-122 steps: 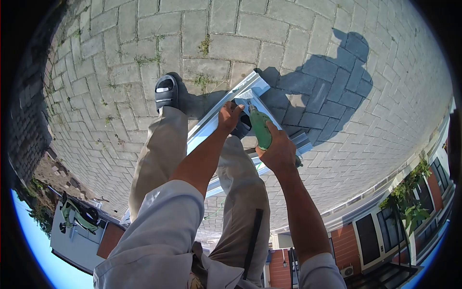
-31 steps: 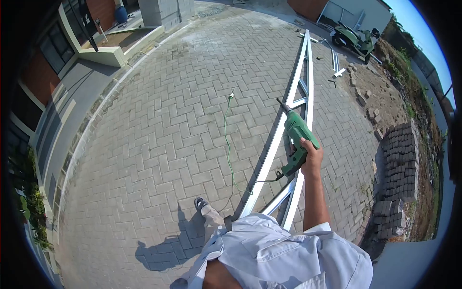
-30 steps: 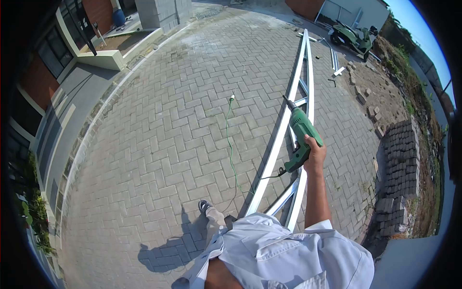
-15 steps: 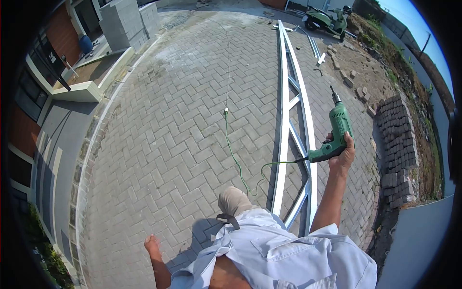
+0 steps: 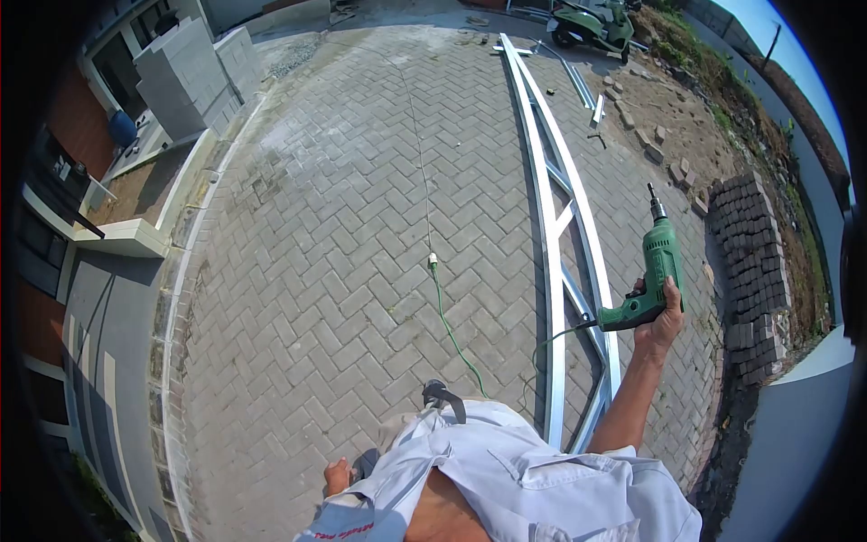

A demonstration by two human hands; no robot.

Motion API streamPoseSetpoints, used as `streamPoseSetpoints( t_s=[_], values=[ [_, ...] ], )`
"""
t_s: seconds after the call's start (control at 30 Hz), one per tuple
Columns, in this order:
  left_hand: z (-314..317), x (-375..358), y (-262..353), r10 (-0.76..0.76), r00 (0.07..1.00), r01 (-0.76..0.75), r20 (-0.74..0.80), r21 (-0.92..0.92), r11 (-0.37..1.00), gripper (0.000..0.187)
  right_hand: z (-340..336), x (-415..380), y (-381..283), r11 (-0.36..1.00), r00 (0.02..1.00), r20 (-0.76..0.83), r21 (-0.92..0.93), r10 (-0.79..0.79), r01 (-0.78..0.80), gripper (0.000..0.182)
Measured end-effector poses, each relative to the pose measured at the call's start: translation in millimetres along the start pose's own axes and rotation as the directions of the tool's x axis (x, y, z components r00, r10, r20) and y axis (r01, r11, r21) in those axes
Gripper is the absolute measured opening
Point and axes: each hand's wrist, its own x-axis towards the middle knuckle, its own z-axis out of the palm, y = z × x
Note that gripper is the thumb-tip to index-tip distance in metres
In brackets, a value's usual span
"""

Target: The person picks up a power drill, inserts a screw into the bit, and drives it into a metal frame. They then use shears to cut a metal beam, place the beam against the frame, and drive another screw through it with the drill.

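My right hand [image 5: 664,322] is wrapped round the handle of a green corded power drill [image 5: 664,262], held up at the right with its bit [image 5: 654,194] pointing forward, away from me. A green cord [image 5: 442,312] runs from the handle's base, passes over the metal frame and continues along the paving to a white connector [image 5: 433,260]. Low beside my shirt, my left hand [image 5: 338,476] hangs with its fingers curled and no object visible in it. Part of that hand is hidden by the shirt.
A long silvery metal truss [image 5: 547,226] lies on the brick paving [image 5: 343,235]. Stacked pavers [image 5: 748,262] line the right side, with loose bricks [image 5: 648,144] nearby. A green scooter [image 5: 591,32] stands far right; grey blocks [image 5: 185,77] are piled far left.
The view has moved forward along the paving, and the connector now sits closer. The drill appears lower and farther right, still in my right hand. My left hand has come in nearer my body.
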Motion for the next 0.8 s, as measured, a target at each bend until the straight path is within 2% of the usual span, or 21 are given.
streamPoseSetpoints(
  t_s=[0.07, 0.27, 0.37, 0.47, 0.53, 0.6, 0.63, 0.67, 0.73, 0.8],
  values=[
    [16, 14, 25, 0.004, 0.997, -0.008, -0.079, -0.046, 0.999, 0.019, 44, 14, 16, 1.0, 1.0, -0.009, 0.001, -0.003, 0.003, 0.043],
    [60, 104, 159, -0.131, 0.978, 0.141, -0.162, 0.054, 0.988, 0.02, 178, 64, 88, 0.996, 0.999, -0.022, 0.083, -0.034, 0.035, 0.042],
    [79, 174, 243, -0.149, 0.97, 0.176, -0.192, 0.134, 0.975, 0.02, 248, 90, 127, 0.995, 0.998, -0.058, 0.094, -0.04, 0.045, 0.042],
    [99, 251, 358, -0.095, 0.973, 0.148, -0.211, 0.25, 0.957, 0.021, 314, 119, 148, 0.996, 0.985, -0.147, 0.014, -0.085, 0.088, 0.041],
    [123, 306, 445, -0.003, 0.982, 0.064, -0.19, 0.316, 0.946, 0.021, 357, 147, 153, 0.991, 0.973, -0.187, 0.004, -0.131, 0.134, 0.041],
    [182, 308, 579, 0.107, 0.993, -0.086, -0.055, 0.298, 0.951, 0.021, 398, 162, 150, 0.983, 0.964, -0.194, -0.01, -0.182, 0.183, 0.042],
    [211, 332, 633, 0.2, 0.98, -0.184, -0.024, 0.289, 0.939, 0.02, 419, 171, 147, 0.977, 0.957, -0.198, -0.009, -0.21, 0.212, 0.042],
    [236, 364, 686, 0.271, 0.961, -0.272, 0.049, 0.334, 0.902, 0.02, 439, 177, 144, 0.973, 0.962, -0.146, -0.041, -0.232, 0.228, 0.042],
    [309, 368, 804, 0.396, 0.908, -0.419, 0.137, 0.336, 0.844, 0.024, 471, 199, 149, 0.954, 0.937, -0.18, -0.056, -0.3, 0.295, 0.041],
    [376, 391, 893, 0.53, 0.815, -0.579, 0.234, 0.335, 0.743, 0.028, 500, 228, 163, 0.93, 0.9, -0.232, -0.098, -0.368, 0.355, 0.041]
  ],
)
